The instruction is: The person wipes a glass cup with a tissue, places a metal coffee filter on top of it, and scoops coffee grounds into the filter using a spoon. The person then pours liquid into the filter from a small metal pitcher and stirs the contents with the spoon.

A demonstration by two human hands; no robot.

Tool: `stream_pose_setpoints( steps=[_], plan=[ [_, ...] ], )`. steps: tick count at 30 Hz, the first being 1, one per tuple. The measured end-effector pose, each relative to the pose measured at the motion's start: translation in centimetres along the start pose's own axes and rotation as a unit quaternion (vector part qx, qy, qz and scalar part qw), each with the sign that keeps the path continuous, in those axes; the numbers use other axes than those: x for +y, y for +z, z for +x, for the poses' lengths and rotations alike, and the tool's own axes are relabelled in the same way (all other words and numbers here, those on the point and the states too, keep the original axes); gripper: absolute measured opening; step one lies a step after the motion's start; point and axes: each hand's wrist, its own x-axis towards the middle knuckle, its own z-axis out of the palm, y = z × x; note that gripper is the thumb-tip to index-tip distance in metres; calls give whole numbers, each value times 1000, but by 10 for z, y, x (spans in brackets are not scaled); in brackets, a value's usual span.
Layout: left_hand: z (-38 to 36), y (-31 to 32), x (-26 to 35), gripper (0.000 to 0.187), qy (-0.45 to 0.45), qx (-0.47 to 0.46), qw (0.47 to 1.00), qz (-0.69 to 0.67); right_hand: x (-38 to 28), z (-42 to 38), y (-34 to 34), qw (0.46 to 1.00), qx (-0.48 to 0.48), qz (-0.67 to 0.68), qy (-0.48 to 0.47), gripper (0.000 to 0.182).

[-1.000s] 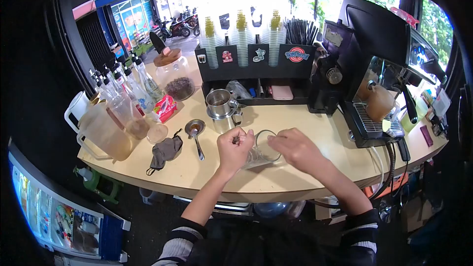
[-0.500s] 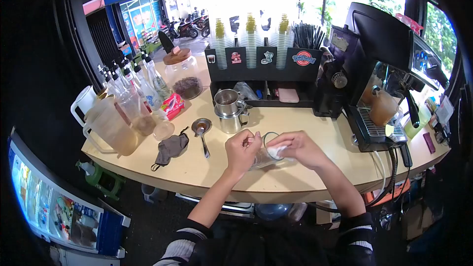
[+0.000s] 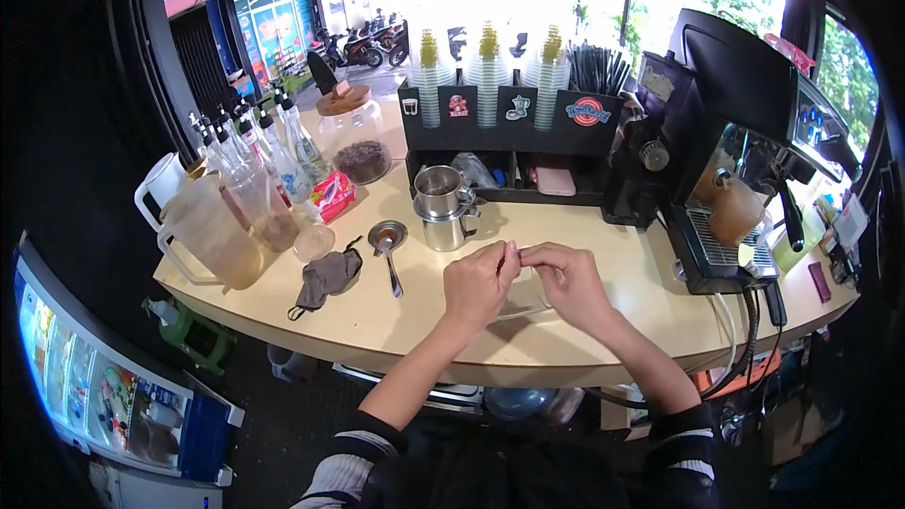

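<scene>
My left hand [image 3: 479,285] and my right hand [image 3: 571,285] meet at their fingertips above the front of the wooden counter [image 3: 424,335]. Both hands are closed in a pinch; what lies between the fingers is too small to make out. Behind and under them, partly hidden, is a clear glass [image 3: 539,288]. Left of my left hand stand a stacked metal drip filter [image 3: 439,190] and a metal cup [image 3: 443,230]. Farther left, a spoon [image 3: 391,269] rests on a small round metal dish [image 3: 386,234], beside a dark cloth mask [image 3: 330,278].
Pitchers [image 3: 209,231], pump bottles [image 3: 259,155] and a jar [image 3: 360,153] stand at the left. A black organizer [image 3: 504,123] with cups and straws is behind. An espresso machine [image 3: 721,160] with cables occupies the right.
My right hand has moved off the glass rim to meet my left hand's fingertips. The white tissue seen in the right hand is no longer visible. The view has shifted slightly.
</scene>
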Motion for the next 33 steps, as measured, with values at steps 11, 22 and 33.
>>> stream_pose_setpoints(
  steps=[11, 22, 33],
  plan=[
    [-3, 10, -29, 43, -188, -94, 965, -155, -10, -34, -9, 828, -158, -378, -383, 25],
    [-3, 3, -7, 39, -175, -43, 954, -239, -15, -13, -14, 994, 104, -24, -1, 17],
    [-12, -10, -12, 40, -128, 12, 968, -217, -13, -9, -32, 917, -244, 258, 182, 12]
  ],
)
